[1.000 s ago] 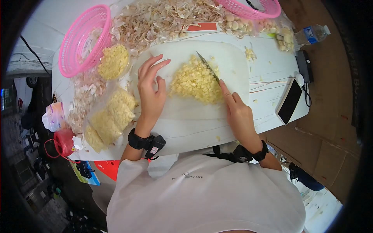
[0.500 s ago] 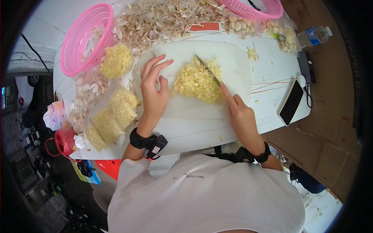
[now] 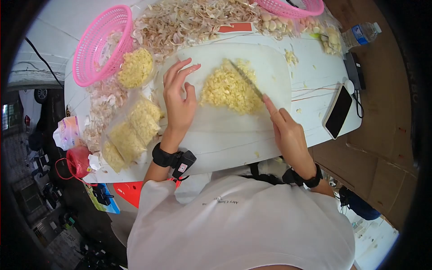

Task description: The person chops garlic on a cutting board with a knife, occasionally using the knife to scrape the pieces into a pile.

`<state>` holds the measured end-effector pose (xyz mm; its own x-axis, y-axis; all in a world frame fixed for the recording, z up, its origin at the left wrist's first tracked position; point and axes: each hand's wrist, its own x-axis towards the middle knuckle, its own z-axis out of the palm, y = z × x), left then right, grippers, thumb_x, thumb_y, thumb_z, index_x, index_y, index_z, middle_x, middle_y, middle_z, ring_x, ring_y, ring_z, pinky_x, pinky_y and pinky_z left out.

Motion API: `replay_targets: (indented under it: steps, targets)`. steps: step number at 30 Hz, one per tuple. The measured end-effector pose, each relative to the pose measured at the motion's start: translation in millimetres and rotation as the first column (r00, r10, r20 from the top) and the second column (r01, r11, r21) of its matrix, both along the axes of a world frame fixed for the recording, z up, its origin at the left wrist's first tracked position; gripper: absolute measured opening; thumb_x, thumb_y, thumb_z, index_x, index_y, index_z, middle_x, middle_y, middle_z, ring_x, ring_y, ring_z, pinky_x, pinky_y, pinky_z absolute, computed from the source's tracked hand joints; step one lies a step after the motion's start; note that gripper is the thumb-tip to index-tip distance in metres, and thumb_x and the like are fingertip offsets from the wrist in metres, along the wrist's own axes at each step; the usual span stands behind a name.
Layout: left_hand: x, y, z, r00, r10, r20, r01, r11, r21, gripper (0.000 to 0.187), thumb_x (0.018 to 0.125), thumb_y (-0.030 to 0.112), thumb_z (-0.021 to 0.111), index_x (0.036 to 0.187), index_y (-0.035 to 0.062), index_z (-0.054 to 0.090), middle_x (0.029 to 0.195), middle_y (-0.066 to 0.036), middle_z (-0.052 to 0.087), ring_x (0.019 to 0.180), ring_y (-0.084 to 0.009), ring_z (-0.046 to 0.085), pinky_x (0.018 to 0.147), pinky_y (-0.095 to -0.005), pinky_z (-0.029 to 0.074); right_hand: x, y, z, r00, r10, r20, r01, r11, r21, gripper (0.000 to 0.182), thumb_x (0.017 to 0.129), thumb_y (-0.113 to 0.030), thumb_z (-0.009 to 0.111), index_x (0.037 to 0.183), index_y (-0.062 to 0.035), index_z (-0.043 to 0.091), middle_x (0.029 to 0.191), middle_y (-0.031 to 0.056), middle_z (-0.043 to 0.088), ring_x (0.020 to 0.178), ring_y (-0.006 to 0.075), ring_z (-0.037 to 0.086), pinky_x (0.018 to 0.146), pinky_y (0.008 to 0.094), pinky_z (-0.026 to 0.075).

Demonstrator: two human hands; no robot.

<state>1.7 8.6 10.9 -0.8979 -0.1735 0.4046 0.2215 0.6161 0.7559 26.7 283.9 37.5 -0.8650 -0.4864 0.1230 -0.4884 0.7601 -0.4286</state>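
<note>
Chopped pale-yellow pieces, which look like garlic (image 3: 227,90), lie in a heap on a white cutting board (image 3: 202,123). My right hand (image 3: 288,132) is closed around the handle of a knife (image 3: 247,79), its index finger stretched along the top. The blade lies across the upper right part of the heap, slightly blurred. Left of the heap, my left hand (image 3: 180,96) is over the board with its fingers apart and holds nothing. A bag of chopped pieces (image 3: 130,130) and a round container of them (image 3: 135,67) are left of the board.
Papery peels (image 3: 180,22) cover the back of the table. Pink baskets (image 3: 101,49) stand at the back left and back right. Whole cloves (image 3: 274,23) lie in bags. At the right are a phone (image 3: 337,111) and a bottle (image 3: 362,34); a tissue pack (image 3: 67,132) is left.
My right hand has moved slightly right and toward me, with the knife still in it. The blade has shifted a little right over the heap. My left hand has barely moved.
</note>
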Motion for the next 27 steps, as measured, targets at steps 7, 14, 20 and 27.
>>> replay_targets:
  steps: [7, 14, 20, 27]
  targets:
    - [-1, 0, -1, 1.0, 0.012, -0.009, -0.012, 1.0, -0.005, 0.049, 0.074, -0.012, 0.043, 0.112, 0.0072, 0.068, 0.128, -0.011, 0.058, 0.122, -0.0305, 0.049, 0.099, -0.0374, 0.041, 21, 12, -9, 0.998, 0.055, 0.019, -0.057, 0.995, 0.085, 0.077, 0.078, 0.008, 0.057, 0.149, -0.0187, 0.041, 0.08, 0.0095, 0.046, 0.051, 0.0235, 0.053, 0.045, 0.0345, 0.048]
    - [-2, -1, -3, 1.0, 0.01, -0.023, -0.011, 0.999, -0.043, 0.05, 0.075, -0.013, 0.043, 0.113, 0.0067, 0.068, 0.129, -0.011, 0.057, 0.123, -0.0283, 0.048, 0.098, -0.036, 0.042, 21, 10, -7, 0.997, 0.081, -0.007, -0.077, 0.97, 0.229, 0.077, 0.077, 0.009, 0.055, 0.149, -0.016, 0.04, 0.083, 0.0106, 0.047, 0.053, 0.0244, 0.055, 0.047, 0.0343, 0.05]
    - [-1, 1, 2, 1.0, 0.012, 0.005, -0.012, 1.0, 0.006, 0.05, 0.076, -0.014, 0.042, 0.114, 0.0063, 0.068, 0.131, -0.01, 0.056, 0.122, -0.0274, 0.049, 0.088, -0.0325, 0.047, 18, 26, -13, 0.998, 0.04, 0.049, -0.043, 0.998, 0.055, 0.079, 0.076, 0.008, 0.056, 0.149, -0.0168, 0.039, 0.083, 0.0119, 0.05, 0.056, 0.0282, 0.056, 0.05, 0.0373, 0.051]
    - [0, 3, 3, 0.999, 0.021, 0.039, -0.021, 1.0, -0.002, 0.048, 0.076, -0.01, 0.041, 0.115, 0.0018, 0.066, 0.13, -0.014, 0.058, 0.127, -0.0297, 0.049, 0.11, -0.0392, 0.033, 26, 39, -14, 0.998, 0.025, 0.057, -0.033, 0.988, 0.148, 0.081, 0.074, 0.009, 0.055, 0.149, -0.0166, 0.038, 0.082, 0.0109, 0.05, 0.055, 0.0268, 0.057, 0.05, 0.0376, 0.052]
